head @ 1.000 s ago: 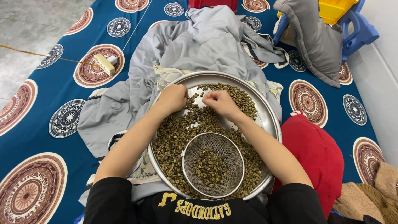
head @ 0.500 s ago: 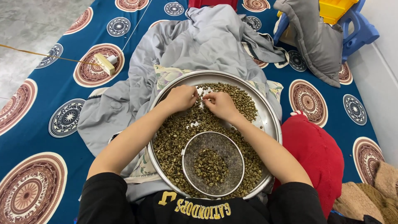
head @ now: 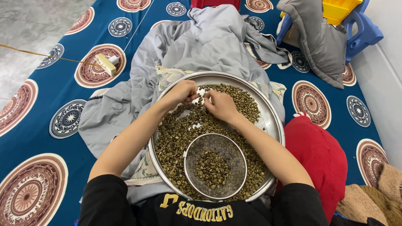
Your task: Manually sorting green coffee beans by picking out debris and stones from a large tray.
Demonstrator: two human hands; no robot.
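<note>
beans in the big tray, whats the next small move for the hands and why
Probably carry the pinched bean from the right hand back to the small sieve and drop it in. Both hands, the left hand too, are bunched over the beans at the tray's far side, and the sieve already holds a small pile.

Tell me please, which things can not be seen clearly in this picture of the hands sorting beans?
- Head view: fingertips of the left hand and right hand curl downward, so any bean pinched between them is hidden.
- Beans are too small to judge one from another.
- The round tray is covered at its near rim by the black shirt.
- The blue and yellow plastic item is cut off by the top edge.
</note>
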